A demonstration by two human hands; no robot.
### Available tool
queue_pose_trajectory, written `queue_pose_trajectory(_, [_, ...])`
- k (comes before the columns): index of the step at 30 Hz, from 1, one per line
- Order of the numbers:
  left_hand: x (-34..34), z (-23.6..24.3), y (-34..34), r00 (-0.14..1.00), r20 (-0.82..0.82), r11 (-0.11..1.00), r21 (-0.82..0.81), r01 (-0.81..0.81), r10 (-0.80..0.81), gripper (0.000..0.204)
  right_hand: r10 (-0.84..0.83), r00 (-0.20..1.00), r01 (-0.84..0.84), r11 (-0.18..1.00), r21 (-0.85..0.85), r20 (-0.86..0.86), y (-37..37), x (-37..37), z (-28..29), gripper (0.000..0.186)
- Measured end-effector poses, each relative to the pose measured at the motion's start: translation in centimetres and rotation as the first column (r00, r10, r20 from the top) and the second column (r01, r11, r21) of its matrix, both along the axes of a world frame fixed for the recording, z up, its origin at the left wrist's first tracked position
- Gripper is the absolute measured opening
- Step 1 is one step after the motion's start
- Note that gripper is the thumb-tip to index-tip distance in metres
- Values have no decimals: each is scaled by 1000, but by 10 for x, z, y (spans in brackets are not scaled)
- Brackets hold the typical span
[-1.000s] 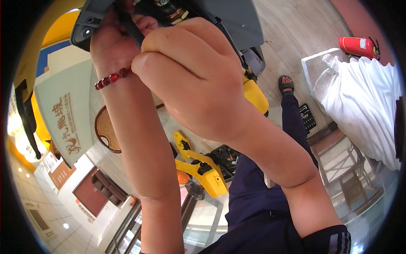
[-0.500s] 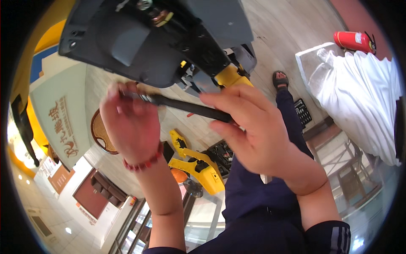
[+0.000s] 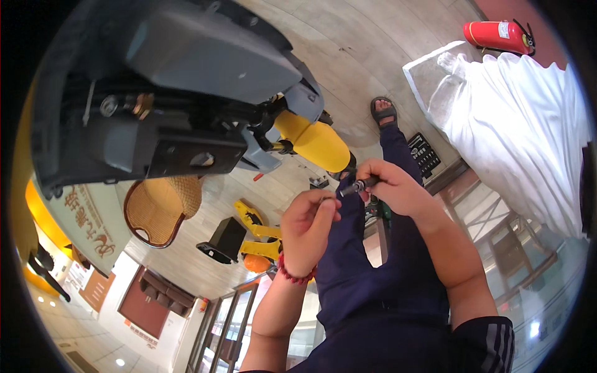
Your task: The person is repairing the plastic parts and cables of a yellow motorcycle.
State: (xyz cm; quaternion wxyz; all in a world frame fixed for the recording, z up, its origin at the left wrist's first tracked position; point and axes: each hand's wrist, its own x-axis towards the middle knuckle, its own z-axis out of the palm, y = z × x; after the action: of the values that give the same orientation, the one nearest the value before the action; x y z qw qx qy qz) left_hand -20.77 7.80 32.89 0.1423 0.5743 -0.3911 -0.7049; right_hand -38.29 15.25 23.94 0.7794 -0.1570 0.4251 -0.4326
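My right hand (image 3: 395,188) is closed around a dark tool with a metal socket end (image 3: 351,188), which looks like a socket wrench; most of its handle is hidden in my grip. Just left of that end is my left hand (image 3: 310,227), with a red bead bracelet at the wrist. Its thumb and fingertips are pinched on something too small to make out. Beyond my hands, at the upper left, stands a large machine with grey panels (image 3: 211,56), a black frame and a yellow rounded part (image 3: 320,146). Neither hand touches it.
Yellow panels (image 3: 264,248), a black box (image 3: 224,241) and an orange round thing (image 3: 256,263) lie on the floor. A wicker chair (image 3: 158,208) stands at left. Rightward are a socket set case (image 3: 424,155), white cloth (image 3: 519,118) and a red fire extinguisher (image 3: 497,36).
Both hands have moved lower, away from the machine, the left one also rightward. The left hand has come off the tool, and the tool's socket end now shows. The view has shifted.
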Motion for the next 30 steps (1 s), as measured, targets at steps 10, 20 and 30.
queue_pose_trajectory(10, [-59,-78,-7,984,-54,934,326,-143,169,9,-63,947,-1,979,-201,-315,-31,-46,-32,18])
queue_pose_trajectory(20, [-72,-130,14,976,42,903,390,181,-214,27,-110,895,142,989,42,-433,-31,-104,-136,22])
queue_pose_trajectory(30, [36,-213,120,623,395,732,255,632,-675,25,-216,661,379,922,72,-718,-81,-143,-479,29])
